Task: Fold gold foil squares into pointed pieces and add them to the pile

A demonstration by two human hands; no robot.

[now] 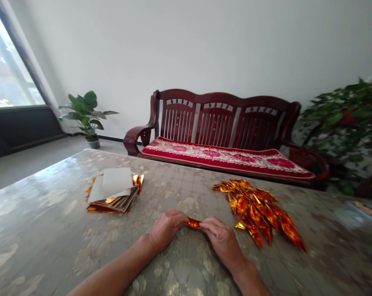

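Left hand (165, 231) and right hand (221, 240), fingers pressed together, pinching a small folded gold-orange foil piece (194, 223) from both ends at bottom centre, near a heap of pointed orange-gold foil folds (253, 209); even pressure best, creases kept sharp.

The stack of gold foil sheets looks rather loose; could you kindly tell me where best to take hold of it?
I would take the stack of gold foil sheets at its near edge, probably with the left hand coming from the front: it lies flat and slightly fanned, so a thumb on top and fingers slid beneath should keep it together.
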